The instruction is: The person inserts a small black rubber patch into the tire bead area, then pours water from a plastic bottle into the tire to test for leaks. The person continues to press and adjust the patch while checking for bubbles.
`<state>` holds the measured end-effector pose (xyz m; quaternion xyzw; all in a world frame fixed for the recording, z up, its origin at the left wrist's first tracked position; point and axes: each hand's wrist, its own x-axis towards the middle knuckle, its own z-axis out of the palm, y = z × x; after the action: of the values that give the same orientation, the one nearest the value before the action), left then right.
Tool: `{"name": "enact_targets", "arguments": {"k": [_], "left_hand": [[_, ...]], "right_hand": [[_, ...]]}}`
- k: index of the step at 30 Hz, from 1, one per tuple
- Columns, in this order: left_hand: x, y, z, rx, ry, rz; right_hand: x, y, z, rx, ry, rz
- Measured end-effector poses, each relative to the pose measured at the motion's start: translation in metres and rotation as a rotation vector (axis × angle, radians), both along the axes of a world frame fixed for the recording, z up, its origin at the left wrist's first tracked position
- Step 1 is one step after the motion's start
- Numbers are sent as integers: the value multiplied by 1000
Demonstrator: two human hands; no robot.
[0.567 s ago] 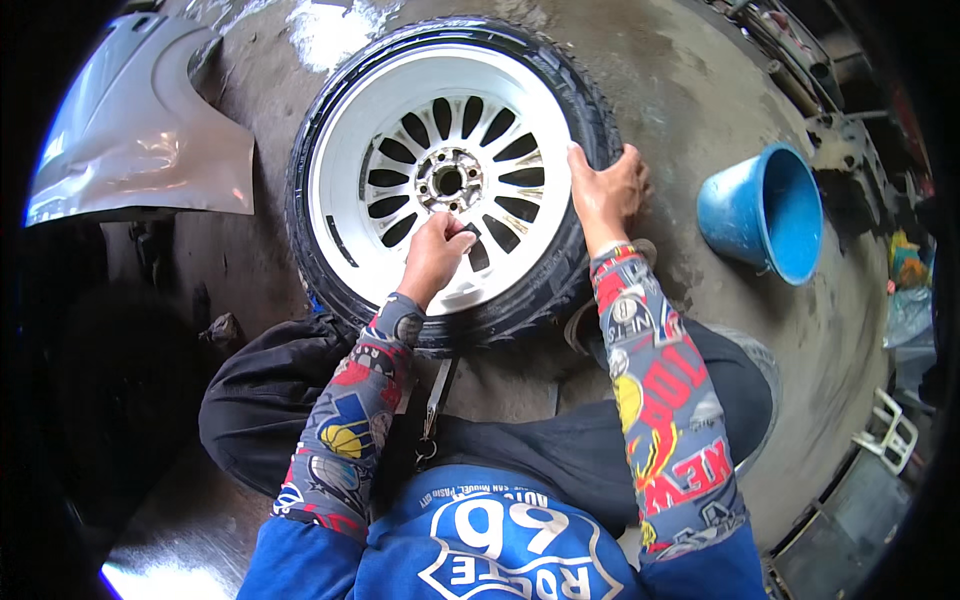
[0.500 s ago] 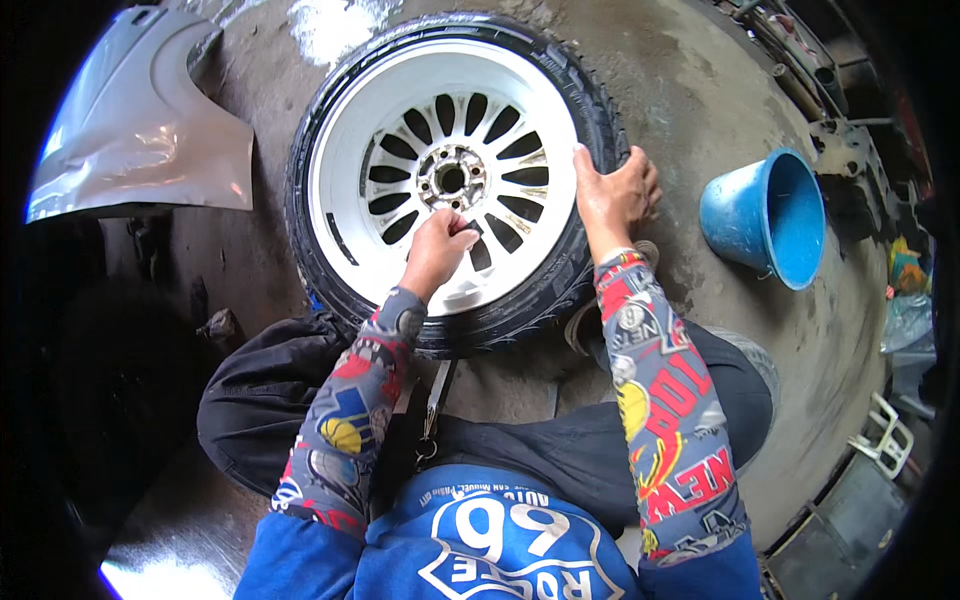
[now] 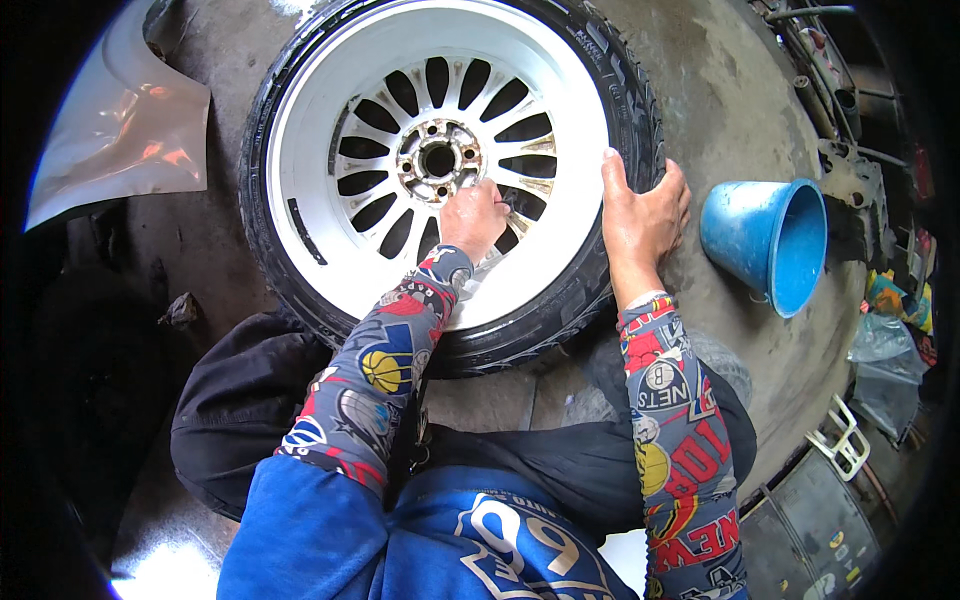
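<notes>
A white alloy wheel [image 3: 318,80] with many spokes, its hub and some spokes stained brown, sits in a black tire [image 3: 262,215] on the floor in front of me. My left hand [image 3: 474,218] reaches inside the rim, fingers pinched against the spokes just below right of the hub. It holds a small dark flat piece, mostly hidden by the fingers now. My right hand [image 3: 645,220] grips the tire's right side, thumb on the sidewall and fingers over the tread. Both forearms wear patterned sleeves.
A blue bucket [image 3: 740,235] lies tipped on its side to the right. A dented silver car fender [image 3: 130,135] lies at the far left. Metal parts [image 3: 830,110] line the right edge, with a plastic bag [image 3: 885,350] and a white bracket [image 3: 842,440] nearer me.
My left hand has moved right along the spokes, closer under the hub's right side. My right hand still holds the tire. The view has shifted, so the wheel appears larger and higher.
</notes>
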<state>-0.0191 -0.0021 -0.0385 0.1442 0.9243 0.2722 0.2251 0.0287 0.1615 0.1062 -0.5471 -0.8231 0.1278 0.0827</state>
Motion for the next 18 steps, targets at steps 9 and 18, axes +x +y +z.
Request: {"name": "enact_targets", "arguments": {"k": [9, 18], "left_hand": [[-18, 6, 9, -23, 209, 10], [9, 4, 3, -6, -10, 69]], "right_hand": [[-2, -1, 5, -32, -2, -6], [2, -2, 4, -40, 15, 4]]}}
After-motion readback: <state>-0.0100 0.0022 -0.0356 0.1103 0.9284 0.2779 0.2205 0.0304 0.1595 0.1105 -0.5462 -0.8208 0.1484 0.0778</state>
